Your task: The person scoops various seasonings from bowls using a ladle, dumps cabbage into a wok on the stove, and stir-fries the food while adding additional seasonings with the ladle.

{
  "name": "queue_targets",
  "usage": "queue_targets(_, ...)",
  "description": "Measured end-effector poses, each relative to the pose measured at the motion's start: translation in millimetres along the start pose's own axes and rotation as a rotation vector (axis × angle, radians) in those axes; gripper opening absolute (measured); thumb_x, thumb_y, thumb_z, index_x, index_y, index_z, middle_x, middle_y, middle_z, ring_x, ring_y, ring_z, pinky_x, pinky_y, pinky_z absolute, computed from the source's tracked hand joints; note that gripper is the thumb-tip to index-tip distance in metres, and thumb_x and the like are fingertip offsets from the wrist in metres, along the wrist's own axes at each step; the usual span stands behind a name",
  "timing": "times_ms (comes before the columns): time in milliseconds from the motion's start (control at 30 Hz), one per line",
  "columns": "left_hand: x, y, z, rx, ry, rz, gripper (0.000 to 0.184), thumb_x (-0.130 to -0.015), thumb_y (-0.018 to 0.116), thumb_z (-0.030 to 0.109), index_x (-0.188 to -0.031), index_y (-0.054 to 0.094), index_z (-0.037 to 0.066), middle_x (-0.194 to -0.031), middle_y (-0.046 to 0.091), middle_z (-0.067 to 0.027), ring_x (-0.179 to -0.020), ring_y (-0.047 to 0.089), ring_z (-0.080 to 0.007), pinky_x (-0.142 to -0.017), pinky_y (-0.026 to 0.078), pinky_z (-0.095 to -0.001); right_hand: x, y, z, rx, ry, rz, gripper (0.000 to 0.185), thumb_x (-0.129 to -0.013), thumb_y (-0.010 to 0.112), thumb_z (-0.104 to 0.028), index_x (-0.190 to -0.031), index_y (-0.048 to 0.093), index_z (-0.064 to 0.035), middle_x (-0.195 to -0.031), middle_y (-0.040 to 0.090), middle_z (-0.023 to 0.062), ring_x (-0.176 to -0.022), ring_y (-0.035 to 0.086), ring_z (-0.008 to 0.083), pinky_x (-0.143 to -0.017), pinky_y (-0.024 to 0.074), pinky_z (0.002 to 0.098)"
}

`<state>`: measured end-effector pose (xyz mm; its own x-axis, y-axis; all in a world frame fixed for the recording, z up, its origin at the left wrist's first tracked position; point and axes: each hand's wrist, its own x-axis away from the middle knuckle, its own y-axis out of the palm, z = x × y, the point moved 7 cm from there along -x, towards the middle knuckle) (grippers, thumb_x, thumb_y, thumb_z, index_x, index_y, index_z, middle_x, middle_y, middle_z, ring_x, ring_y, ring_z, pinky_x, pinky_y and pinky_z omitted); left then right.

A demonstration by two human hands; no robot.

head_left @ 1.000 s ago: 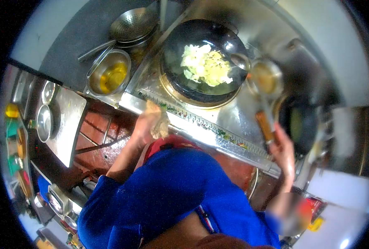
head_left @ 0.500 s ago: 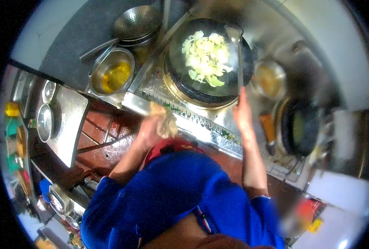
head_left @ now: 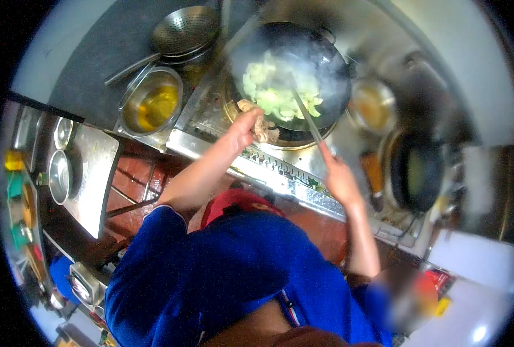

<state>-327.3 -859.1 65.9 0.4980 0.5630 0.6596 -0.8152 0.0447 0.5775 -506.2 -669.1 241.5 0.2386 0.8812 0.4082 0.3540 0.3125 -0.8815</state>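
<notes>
A dark wok [head_left: 325, 74] sits on the burner at the top middle, with steam rising from it. Pale green chopped cabbage [head_left: 281, 99] lies in its near left part. My left hand [head_left: 245, 128] is closed around a crumpled beige cloth [head_left: 265, 130] at the wok's near left edge. With its fingers wrapped round the handle, my right hand [head_left: 340, 178] holds a long metal ladle [head_left: 308, 114]. The ladle slants into the cabbage, and its head is hidden by food and steam.
Left of the stove stand a metal bowl of yellow oil [head_left: 160, 109] and a perforated strainer [head_left: 185, 30]. On the right are a bowl of brownish liquid [head_left: 374, 107], a second dark pan [head_left: 417, 173] and a brown-handled tool [head_left: 373, 174]. The stove's front edge [head_left: 268, 176] runs before me.
My left hand with the cloth has come up from the stove's front edge to the wok's rim. The ladle has swung from the wok's far right side into the cabbage, which has spread.
</notes>
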Motion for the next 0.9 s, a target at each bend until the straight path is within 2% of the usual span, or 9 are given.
queue_targets(100,6.3,10.1,5.6,-0.068,0.075,-0.022,0.034,-0.100,0.048,0.015,-0.129,0.042,-0.001,-0.121,0.056,-0.0260,-0.107,0.064,-0.0402,-0.085,0.060,-0.0557,-42.6,49.0,-32.8,-0.078,-0.060,0.214,0.080,-0.086,0.048,0.000,-0.157,0.021,-0.0253,-0.122,0.055,0.0373,-0.107,0.062,0.0461,-0.094,0.0502,0.0491)
queue_targets(167,21.9,14.0,10.8,-0.076,0.097,0.005,0.037,-0.098,0.048,0.007,-0.131,0.038,-0.007,-0.121,0.055,-0.0275,-0.105,0.065,-0.0385,-0.081,0.062,-0.0534,-23.3,38.4,-22.3,-0.073,-0.048,0.065,0.080,-0.085,0.048,0.000,-0.157,0.021,-0.0241,-0.127,0.054,0.0345,-0.113,0.060,0.0443,-0.099,0.0482,0.0473)
queue_targets(300,73.1,14.9,18.9,-0.103,0.227,0.071,0.047,-0.095,0.047,0.000,-0.134,0.026,-0.014,-0.118,0.054,-0.0317,-0.101,0.067,-0.0373,-0.070,0.066,-0.0482,68.6,-88.0,-2.9,0.090,-0.230,0.031,0.066,-0.084,0.055,-0.005,-0.149,0.042,-0.0137,-0.134,0.058,0.0215,-0.118,0.059,0.0371,-0.103,0.0468,0.0429)
queue_targets(367,82.6,8.2,12.7,-0.085,0.225,0.050,0.055,-0.094,0.048,0.001,-0.138,0.018,-0.013,-0.117,0.053,-0.0333,-0.100,0.067,-0.0375,-0.069,0.066,-0.0468,97.8,-133.5,9.0,-0.022,-0.392,-0.026,0.078,-0.077,0.057,0.008,-0.149,0.042,-0.0194,-0.132,0.058,0.0238,-0.121,0.058,0.0380,-0.107,0.0450,0.0407)
queue_targets(467,92.1,22.7,21.8,-0.124,0.198,0.007,0.077,-0.094,0.052,0.003,-0.147,-0.001,-0.012,-0.120,0.051,-0.0353,-0.097,0.067,-0.0379,-0.068,0.065,-0.0425,51.2,-119.3,24.9,0.002,-0.117,-0.179,0.069,-0.079,0.053,0.003,-0.146,0.044,-0.0123,-0.122,0.062,0.0272,-0.116,0.060,0.0398,-0.100,0.0471,0.0424)
queue_targets(567,83.9,16.0,8.9,-0.093,0.197,-0.056,0.084,-0.094,0.054,0.006,-0.147,-0.008,-0.011,-0.120,0.052,-0.0341,-0.095,0.068,-0.0360,-0.065,0.064,-0.0422,2.7,-103.3,-11.3,0.206,-0.032,-0.033,0.065,-0.080,0.048,-0.001,-0.145,0.044,-0.0084,-0.119,0.061,0.0304,-0.111,0.059,0.0443,-0.097,0.0472,0.0458)
queue_targets(667,65.2,-42.1,-32.3,-0.159,0.322,-0.074,0.059,-0.095,0.050,0.003,-0.143,0.020,-0.012,-0.117,0.056,-0.0282,-0.093,0.068,-0.0327,-0.071,0.063,-0.0440,16.0,-115.6,-0.4,0.091,-0.284,0.274,0.065,-0.081,0.048,-0.001,-0.145,0.044,-0.0104,-0.121,0.060,0.0302,-0.110,0.060,0.0442,-0.097,0.0473,0.0455)
queue_targets(800,108.4,-30.2,-22.5,-0.183,0.313,-0.125,0.037,-0.093,0.049,0.001,-0.128,0.039,-0.007,-0.107,0.058,-0.0212,-0.090,0.069,-0.0329,-0.075,0.062,-0.0433,95.3,-184.1,11.3,-0.025,-0.123,0.012,0.071,-0.077,0.061,0.011,-0.144,0.049,-0.0093,-0.140,0.057,0.0153,-0.127,0.056,0.0231,-0.106,0.0422,0.0324)
queue_targets(900,107.6,-0.3,15.7,-0.129,0.261,0.058,0.033,-0.097,0.051,0.007,-0.125,0.042,-0.009,-0.108,0.058,-0.0214,-0.089,0.069,-0.0328,-0.070,0.062,-0.0414,81.4,-183.1,26.6,-0.103,-0.116,-0.202,0.077,-0.073,0.062,0.014,-0.145,0.047,-0.0086,-0.135,0.061,0.0154,-0.125,0.058,0.0223,-0.105,0.0433,0.0317)
